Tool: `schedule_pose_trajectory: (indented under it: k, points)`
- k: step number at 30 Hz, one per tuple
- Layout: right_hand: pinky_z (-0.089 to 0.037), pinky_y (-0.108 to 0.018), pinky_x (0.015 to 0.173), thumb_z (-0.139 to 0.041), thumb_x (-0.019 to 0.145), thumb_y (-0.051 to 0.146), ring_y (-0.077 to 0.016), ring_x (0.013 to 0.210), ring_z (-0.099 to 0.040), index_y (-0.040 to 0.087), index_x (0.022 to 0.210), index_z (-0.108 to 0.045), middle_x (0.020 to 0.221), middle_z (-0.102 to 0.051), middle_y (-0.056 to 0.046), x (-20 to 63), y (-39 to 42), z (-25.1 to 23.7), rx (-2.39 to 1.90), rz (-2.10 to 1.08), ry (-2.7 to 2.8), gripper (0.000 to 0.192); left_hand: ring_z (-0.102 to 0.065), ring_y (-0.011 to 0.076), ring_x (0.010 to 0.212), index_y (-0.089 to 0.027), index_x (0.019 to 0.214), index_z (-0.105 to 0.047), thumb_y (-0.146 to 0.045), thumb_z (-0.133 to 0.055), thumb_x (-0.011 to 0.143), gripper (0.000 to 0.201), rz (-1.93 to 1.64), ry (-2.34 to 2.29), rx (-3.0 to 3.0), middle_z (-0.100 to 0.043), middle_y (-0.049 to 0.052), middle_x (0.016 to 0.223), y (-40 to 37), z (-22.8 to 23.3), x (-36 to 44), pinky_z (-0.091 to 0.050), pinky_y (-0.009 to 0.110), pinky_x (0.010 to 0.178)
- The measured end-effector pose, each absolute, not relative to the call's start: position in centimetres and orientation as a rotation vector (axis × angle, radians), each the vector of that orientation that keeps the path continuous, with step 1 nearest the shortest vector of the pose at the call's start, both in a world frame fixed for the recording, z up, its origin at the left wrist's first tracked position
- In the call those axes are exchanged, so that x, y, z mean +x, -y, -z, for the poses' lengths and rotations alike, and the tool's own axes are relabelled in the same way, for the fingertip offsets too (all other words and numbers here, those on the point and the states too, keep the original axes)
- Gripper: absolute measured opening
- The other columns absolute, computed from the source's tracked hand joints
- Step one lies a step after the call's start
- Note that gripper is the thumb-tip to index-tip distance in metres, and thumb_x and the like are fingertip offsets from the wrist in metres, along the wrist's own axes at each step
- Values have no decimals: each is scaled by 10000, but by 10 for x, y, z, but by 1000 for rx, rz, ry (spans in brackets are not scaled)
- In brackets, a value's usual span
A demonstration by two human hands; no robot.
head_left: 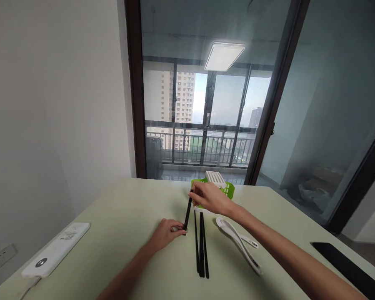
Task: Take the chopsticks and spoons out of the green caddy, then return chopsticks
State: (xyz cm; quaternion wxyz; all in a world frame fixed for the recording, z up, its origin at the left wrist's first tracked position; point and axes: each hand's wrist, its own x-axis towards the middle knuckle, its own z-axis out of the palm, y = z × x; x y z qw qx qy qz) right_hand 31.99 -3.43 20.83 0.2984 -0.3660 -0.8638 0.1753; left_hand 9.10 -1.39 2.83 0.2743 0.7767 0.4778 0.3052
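Note:
Black chopsticks [188, 210] are held at a slant above the table, so close together that I cannot count them. My left hand [167, 233] is closed on their lower end, thumb and fingers pinching. Their upper end is pinched by my right hand [210, 198], farther from me. Just right of them, several more black chopsticks [201, 246] lie lengthwise on the table. A white ladle-like spoon [237, 238] rests under my right forearm, with the handle of another white utensil [250, 241] beside it. Behind my right hand stands a green basket [230, 190], partly hidden, with a white slotted piece [215, 178] on top.
The pale green table [128, 208] reaches toward a glass door with a dark frame [136, 104]. On the left lies a white power strip [58, 250] with a cable. A flat black object [350, 266] is near the right edge.

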Motion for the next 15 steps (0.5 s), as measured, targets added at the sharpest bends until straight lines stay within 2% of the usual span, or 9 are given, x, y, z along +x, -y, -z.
schedule_pose_trajectory:
  k: [15]
  points:
    - [-496,-280,651,-505,994,371,-173,624,-708,251,801,-493,699,-748,8,325,34,-208,-970,-497,2278,227,-661,164,734,-233,952,-814,-485,-688,861,297,-791,-1273,2196,-791,31,944,15,-28,91,-476,238,710]
